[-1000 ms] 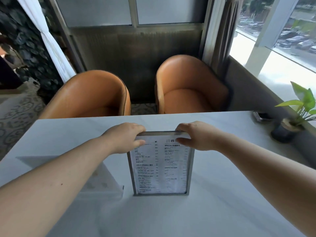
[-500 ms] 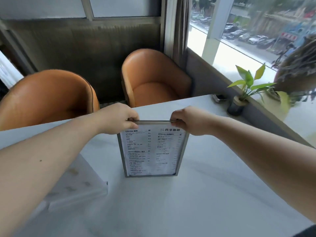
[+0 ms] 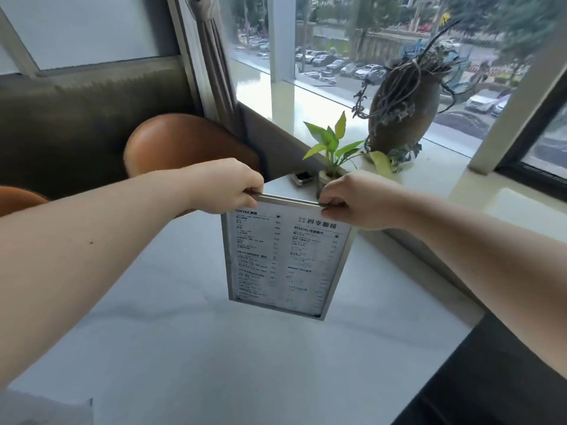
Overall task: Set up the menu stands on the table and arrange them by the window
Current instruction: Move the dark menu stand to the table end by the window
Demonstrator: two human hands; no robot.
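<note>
A metal-framed menu stand [image 3: 285, 259] with a printed white menu hangs upright, slightly tilted, over the white table [image 3: 184, 348]. My left hand [image 3: 228, 187] grips its top left corner and my right hand [image 3: 357, 200] grips its top right corner. The stand's bottom edge appears to be off the tabletop. The window [image 3: 383, 56] lies beyond it to the right. A corner of a second clear stand [image 3: 46, 409] shows at the lower left edge.
A small green plant in a pot [image 3: 333, 148] and a small dark object [image 3: 302, 177] sit at the table's far corner. A large brown vase [image 3: 405, 115] stands on the window sill. Two orange chairs [image 3: 184, 142] are behind the table.
Both hands have carried the menu stand up and to the right, toward the window side of the table. My view has turned right along with it.
</note>
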